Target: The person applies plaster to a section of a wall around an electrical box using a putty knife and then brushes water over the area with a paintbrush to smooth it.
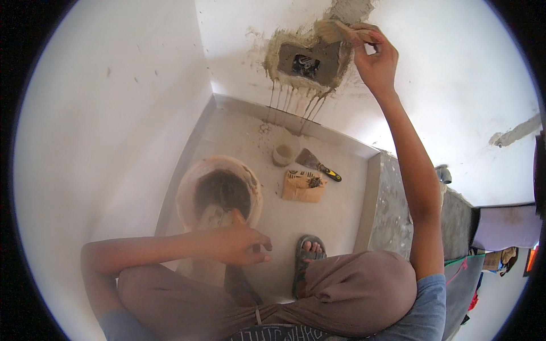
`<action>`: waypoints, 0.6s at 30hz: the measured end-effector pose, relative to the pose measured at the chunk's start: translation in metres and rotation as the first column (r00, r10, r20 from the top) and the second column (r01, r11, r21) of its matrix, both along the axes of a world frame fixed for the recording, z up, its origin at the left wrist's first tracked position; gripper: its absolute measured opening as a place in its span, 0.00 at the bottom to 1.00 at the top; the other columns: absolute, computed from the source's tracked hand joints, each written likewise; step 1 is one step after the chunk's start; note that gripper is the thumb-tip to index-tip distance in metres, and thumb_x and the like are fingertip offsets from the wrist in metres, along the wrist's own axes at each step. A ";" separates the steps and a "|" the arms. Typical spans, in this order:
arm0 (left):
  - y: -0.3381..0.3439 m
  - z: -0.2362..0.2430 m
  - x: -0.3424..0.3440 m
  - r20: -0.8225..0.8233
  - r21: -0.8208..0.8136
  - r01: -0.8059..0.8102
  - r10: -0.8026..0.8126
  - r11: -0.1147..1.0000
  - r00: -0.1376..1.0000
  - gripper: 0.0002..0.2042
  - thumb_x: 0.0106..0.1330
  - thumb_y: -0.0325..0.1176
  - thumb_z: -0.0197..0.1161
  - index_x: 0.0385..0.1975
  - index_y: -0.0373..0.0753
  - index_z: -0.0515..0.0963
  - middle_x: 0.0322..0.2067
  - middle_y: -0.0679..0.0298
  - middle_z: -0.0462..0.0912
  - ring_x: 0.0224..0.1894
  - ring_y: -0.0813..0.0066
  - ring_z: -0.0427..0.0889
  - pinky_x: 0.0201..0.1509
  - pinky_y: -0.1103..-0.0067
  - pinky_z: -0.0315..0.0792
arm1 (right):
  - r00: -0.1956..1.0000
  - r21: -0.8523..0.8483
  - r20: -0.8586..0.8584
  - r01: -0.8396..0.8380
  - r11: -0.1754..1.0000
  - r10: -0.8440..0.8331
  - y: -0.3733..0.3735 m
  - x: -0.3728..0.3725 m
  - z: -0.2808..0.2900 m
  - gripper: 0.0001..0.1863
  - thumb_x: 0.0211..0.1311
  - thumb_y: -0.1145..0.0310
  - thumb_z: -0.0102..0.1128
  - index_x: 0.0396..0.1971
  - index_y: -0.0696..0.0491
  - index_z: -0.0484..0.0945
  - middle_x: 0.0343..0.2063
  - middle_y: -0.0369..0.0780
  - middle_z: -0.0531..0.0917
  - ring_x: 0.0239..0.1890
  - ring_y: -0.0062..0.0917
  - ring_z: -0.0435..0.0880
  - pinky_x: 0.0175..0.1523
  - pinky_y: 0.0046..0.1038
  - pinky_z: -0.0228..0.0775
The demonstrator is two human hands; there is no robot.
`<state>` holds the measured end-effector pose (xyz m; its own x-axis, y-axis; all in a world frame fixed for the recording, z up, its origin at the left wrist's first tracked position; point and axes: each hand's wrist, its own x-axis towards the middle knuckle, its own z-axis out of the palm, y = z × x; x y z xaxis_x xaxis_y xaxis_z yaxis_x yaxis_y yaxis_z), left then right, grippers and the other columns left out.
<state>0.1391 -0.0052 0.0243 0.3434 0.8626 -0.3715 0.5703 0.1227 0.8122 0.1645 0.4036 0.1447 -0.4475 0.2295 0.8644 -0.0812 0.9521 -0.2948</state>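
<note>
A flat paintbrush (pixel 330 32) is pinched in my raised right hand (pixel 376 57), its bristles against the wall at the upper right edge of a patch of wet grey mortar (pixel 327 67). Set into that patch is a dark recessed electrical box (pixel 306 66). Drips run down the wall below it. My left hand (pixel 245 241) hangs over my lap beside a bucket, thumb and loosely bent fingers apart, with nothing visible in it. The white bucket (pixel 183 199) has a dark interior, and a pale object in it is partly hidden by my left arm.
On the floor by the wall are a small cup (pixel 282 155), a putty knife (pixel 318 165) with a black and yellow handle, and a folded brown paper bag (pixel 305 186). A grey ledge (pixel 392 199) and a pipe stub (pixel 443 174) stand right. My sandalled foot (pixel 310 250) is nearby.
</note>
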 end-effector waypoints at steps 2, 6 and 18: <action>0.000 0.001 0.001 -0.013 -0.008 -0.005 0.005 1.000 1.000 0.18 0.72 0.48 0.57 0.49 0.40 0.81 0.34 0.59 0.88 0.42 0.59 0.87 0.65 0.46 0.41 | 1.000 0.019 -0.026 0.000 1.000 0.001 -0.012 0.006 -0.006 0.05 0.65 0.76 0.64 0.39 0.58 0.85 0.43 0.39 0.87 0.46 0.23 0.85 0.52 0.27 0.77; 0.005 -0.002 0.001 0.007 -0.001 -0.005 0.005 1.000 1.000 0.18 0.72 0.48 0.57 0.48 0.40 0.81 0.33 0.60 0.88 0.41 0.60 0.87 0.66 0.48 0.41 | 0.997 0.060 -0.065 -0.046 0.997 0.050 0.001 -0.001 -0.017 0.04 0.64 0.74 0.66 0.36 0.57 0.85 0.40 0.39 0.88 0.42 0.24 0.87 0.49 0.26 0.77; 0.005 0.003 -0.003 0.020 -0.018 0.007 -0.007 1.000 1.000 0.22 0.75 0.47 0.57 0.53 0.33 0.78 0.37 0.49 0.86 0.42 0.55 0.87 0.48 0.65 0.78 | 1.000 0.464 0.023 0.000 0.886 -0.012 -0.012 0.030 -0.018 0.17 0.51 0.79 0.70 0.43 0.53 0.84 0.50 0.41 0.83 0.50 0.35 0.84 0.54 0.36 0.77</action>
<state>0.1360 0.0003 0.0270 0.3569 0.8533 -0.3801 0.5546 0.1339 0.8213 0.1945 0.3918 0.1265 -0.4696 -0.1924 0.8616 -0.0734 0.9811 0.1790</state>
